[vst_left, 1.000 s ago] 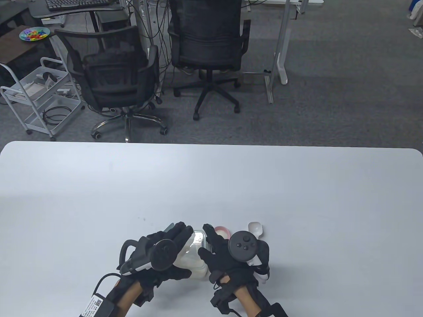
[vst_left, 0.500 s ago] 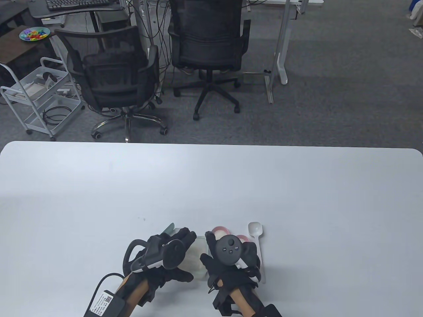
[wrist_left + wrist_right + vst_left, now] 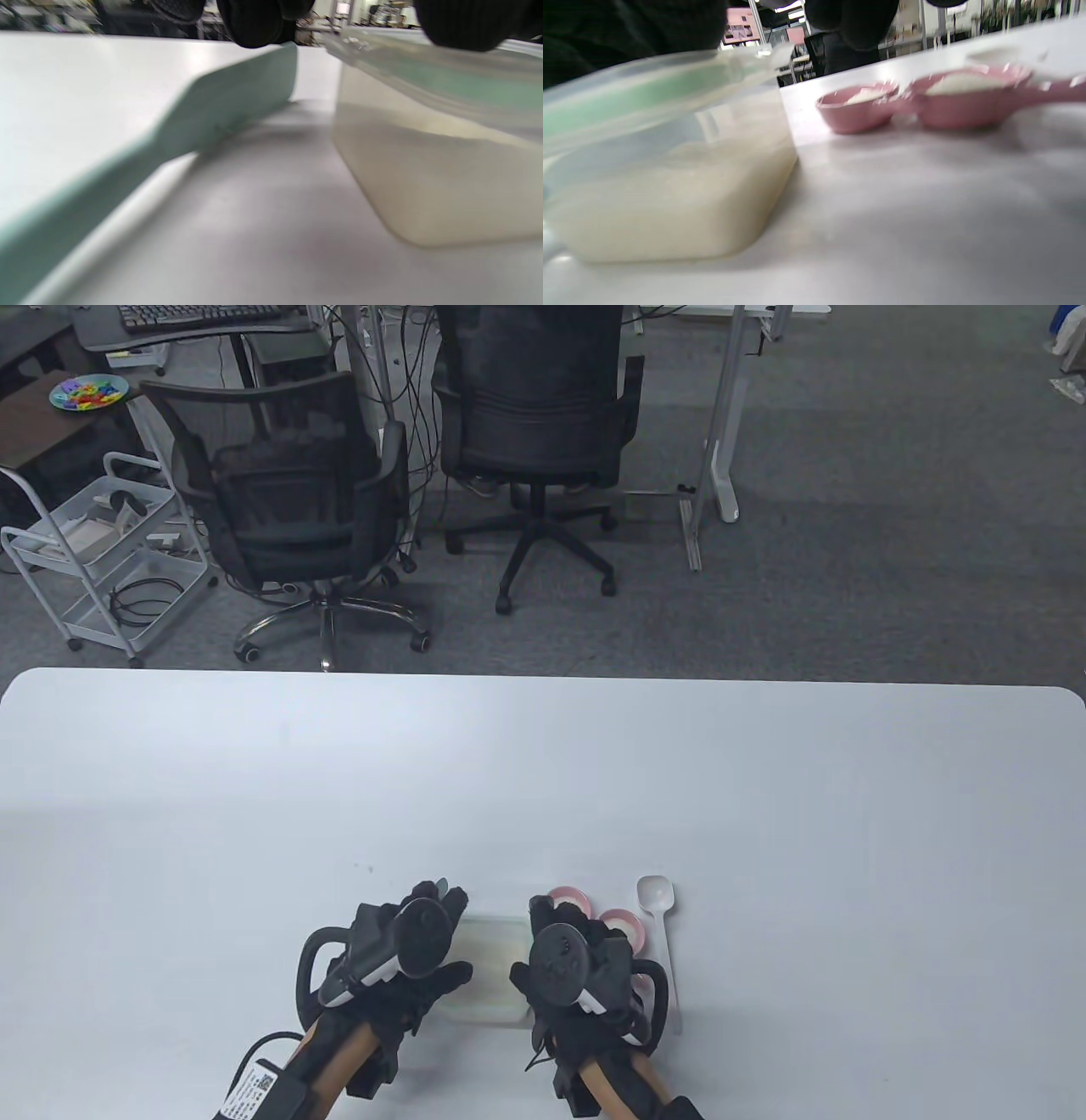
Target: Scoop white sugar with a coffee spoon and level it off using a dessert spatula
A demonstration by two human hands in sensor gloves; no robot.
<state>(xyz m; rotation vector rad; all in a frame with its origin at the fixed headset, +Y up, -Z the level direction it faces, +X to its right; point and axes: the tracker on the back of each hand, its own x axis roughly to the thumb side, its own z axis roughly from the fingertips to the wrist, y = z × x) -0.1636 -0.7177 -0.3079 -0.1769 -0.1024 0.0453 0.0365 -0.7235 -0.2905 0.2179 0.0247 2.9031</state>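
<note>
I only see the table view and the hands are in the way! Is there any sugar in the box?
Observer: Yes. In the right wrist view the clear box has white sugar filling its lower part.
Operator: Where did the spatula go?
Observer: In the left wrist view the green spatula lies on the table beside the box, not touching it.
Operator: Are the pink cups empty?
Observer: No. Up close, both pink cups have some white sugar in them.

Beyond my desk's far edge I see two black office chairs (image 3: 293,509) on grey carpet, a white wire cart (image 3: 93,560) at left, a keyboard (image 3: 199,313) and a plate of coloured bits (image 3: 88,392) top left.
</note>
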